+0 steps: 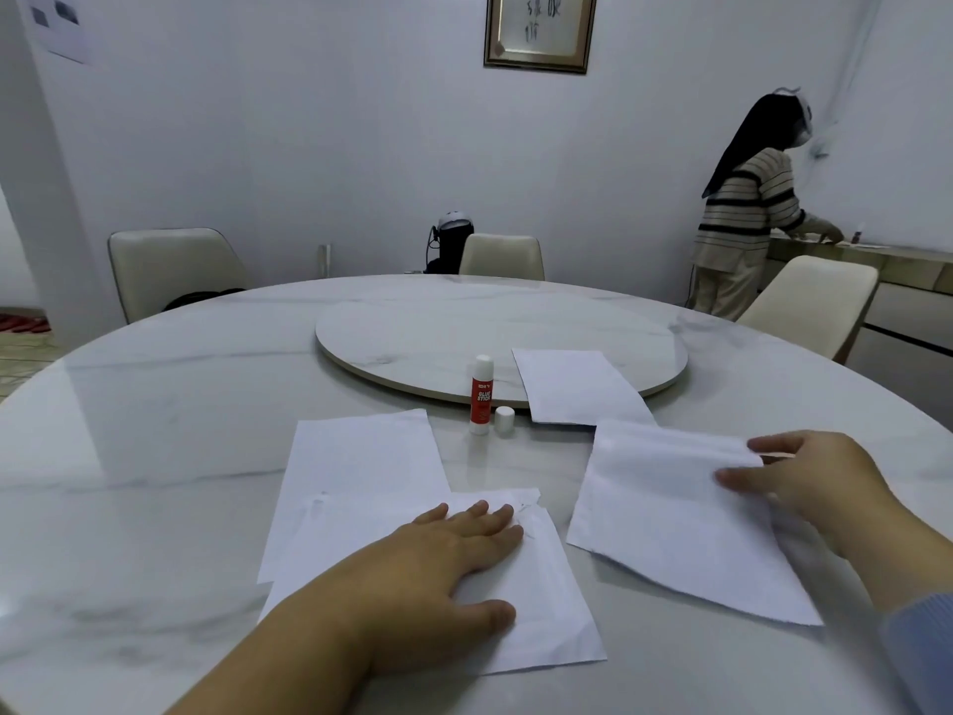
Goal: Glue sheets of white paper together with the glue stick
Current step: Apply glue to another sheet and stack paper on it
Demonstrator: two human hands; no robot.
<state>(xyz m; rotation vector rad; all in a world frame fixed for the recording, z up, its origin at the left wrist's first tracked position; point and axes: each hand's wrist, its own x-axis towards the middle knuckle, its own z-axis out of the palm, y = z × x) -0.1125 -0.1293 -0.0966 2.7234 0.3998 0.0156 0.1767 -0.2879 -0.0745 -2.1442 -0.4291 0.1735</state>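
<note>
A red and white glue stick (481, 396) stands upright and uncapped on the marble table, its white cap (504, 421) just to its right. Two overlapping white sheets lie in front of me: the far sheet (361, 456) and the near sheet (536, 611). My left hand (448, 565) presses flat on the near sheet, fingers spread. My right hand (804, 482) pinches the far right corner of another white sheet (670, 523), which is lifted a little at that edge. A further sheet (572, 387) rests partly on the turntable.
A round turntable (412, 332) sits in the middle of the round marble table (154, 430). Cream chairs (165, 265) stand around the far edge. A person in a striped top (748, 214) stands at a counter at the far right.
</note>
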